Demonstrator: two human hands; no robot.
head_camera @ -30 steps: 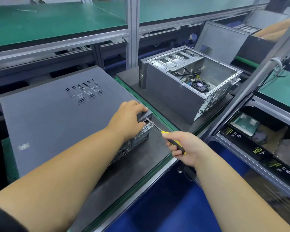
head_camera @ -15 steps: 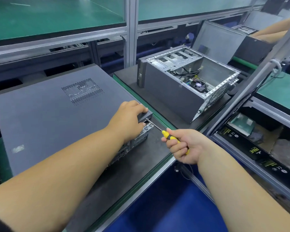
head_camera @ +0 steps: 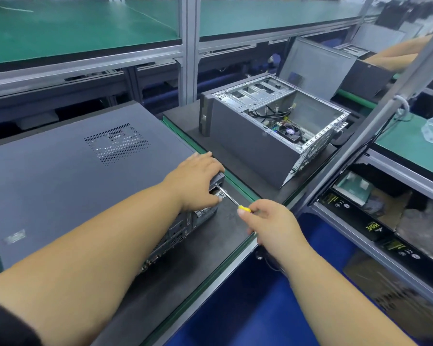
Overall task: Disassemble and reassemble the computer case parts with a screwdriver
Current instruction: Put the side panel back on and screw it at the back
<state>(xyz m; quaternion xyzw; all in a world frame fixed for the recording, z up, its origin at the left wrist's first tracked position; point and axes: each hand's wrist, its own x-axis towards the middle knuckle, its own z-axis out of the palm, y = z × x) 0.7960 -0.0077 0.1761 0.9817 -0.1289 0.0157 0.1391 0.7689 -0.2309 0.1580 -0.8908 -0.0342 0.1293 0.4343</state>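
A dark grey computer case (head_camera: 68, 186) lies on its side on a black mat, its vented side panel facing up. My left hand (head_camera: 195, 181) grips the case's rear right corner, fingers curled over the panel edge. My right hand (head_camera: 268, 221) holds a yellow-handled screwdriver (head_camera: 231, 199). Its metal shaft points up-left, with the tip at the rear corner just under my left fingers. The screw itself is hidden.
A second computer case (head_camera: 250, 151) stands open to the right, showing a fan and cables, with a loose side panel (head_camera: 315, 68) leaning behind it. A slanted metal post (head_camera: 375, 113) crosses the right side. Boxes (head_camera: 370, 228) fill lower shelves at right. Another person's arm (head_camera: 398, 53) shows far right.
My right hand has turned on the screwdriver handle and covers more of the yellow grip. My left hand's fingers have spread a little along the panel edge. The case has not moved.
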